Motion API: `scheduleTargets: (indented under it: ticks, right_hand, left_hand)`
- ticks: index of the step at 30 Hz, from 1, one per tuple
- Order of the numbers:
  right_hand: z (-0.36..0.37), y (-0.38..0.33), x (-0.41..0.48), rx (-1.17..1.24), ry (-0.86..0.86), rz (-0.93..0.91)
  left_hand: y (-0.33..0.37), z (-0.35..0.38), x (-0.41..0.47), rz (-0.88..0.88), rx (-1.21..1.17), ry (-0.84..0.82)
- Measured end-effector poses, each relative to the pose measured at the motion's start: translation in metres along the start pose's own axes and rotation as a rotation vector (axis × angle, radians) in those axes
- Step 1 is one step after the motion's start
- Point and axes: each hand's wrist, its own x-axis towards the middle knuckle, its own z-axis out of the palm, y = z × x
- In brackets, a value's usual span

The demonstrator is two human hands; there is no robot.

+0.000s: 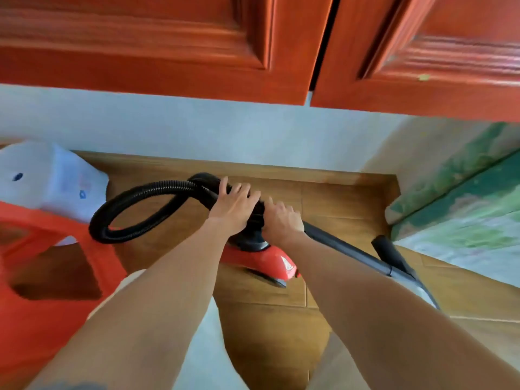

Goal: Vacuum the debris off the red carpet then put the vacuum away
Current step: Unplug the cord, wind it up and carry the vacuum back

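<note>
A red vacuum cleaner [267, 260] with a black top stands on the wooden floor near the wall. Its black ribbed hose [135, 201] curls in a loop to the left. My left hand [233, 206] lies over the hose where it crosses the vacuum's top, fingers spread and pressing it. My right hand [281, 223] is closed around the upper end of the black rigid tube [346, 249], which slants down to the right. A black nozzle [389, 253] sits beside that tube. No red carpet shows in this view.
Red wooden cabinet doors [168, 52] hang above a pale wall. A red plastic stool [42, 263] stands at the left with a white bag [56, 178] behind it. A green and white painted surface [464, 206] fills the right side. Wooden floor [281, 319] lies below.
</note>
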Motion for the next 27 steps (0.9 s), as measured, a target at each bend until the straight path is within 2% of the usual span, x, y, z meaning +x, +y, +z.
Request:
scheduleTargets:
  ticks: [7, 17, 23, 27]
  right_hand:
    - [-0.011, -0.019, 0.046, -0.120, 0.046, -0.138]
    - [-0.017, 0.008, 0.084, -0.201, 0.141, -0.180]
    - [-0.007, 0.013, 0.103, -0.132, 0.162, -0.208]
    - [-0.008, 0.014, 0.107, -0.105, 0.139, -0.212]
  left_hand:
    - [-0.028, 0.012, 0.013, -0.226, -0.053, 0.113]
    - [-0.020, 0.014, 0.055, -0.290, -0.076, 0.216]
    - [-0.021, 0.025, 0.070, -0.351, -0.083, 0.211]
    - [-0.021, 0.021, 0.071, -0.368, -0.114, 0.142]
